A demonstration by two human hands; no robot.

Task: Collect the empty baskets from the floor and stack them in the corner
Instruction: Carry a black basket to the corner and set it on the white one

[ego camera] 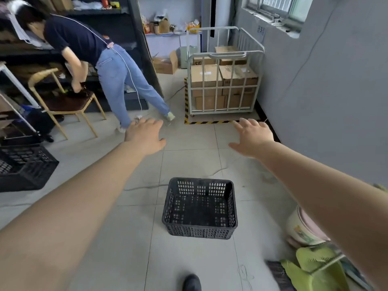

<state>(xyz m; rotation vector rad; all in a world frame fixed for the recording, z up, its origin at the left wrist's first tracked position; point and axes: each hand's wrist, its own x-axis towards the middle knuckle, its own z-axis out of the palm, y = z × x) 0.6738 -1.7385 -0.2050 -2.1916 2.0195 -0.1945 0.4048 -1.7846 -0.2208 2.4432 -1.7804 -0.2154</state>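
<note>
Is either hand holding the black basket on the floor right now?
No, the left hand and right hand are open in the air, above the black basket.

No readable text. Dark print on one cardboard box (pixel 199 60) in the far white cart (pixel 225 55) is cut off by bars; wall marking (pixel 261 30) too blurred.

Left black crate (pixel 25 166) cut by the edge (contents unclear).
</note>
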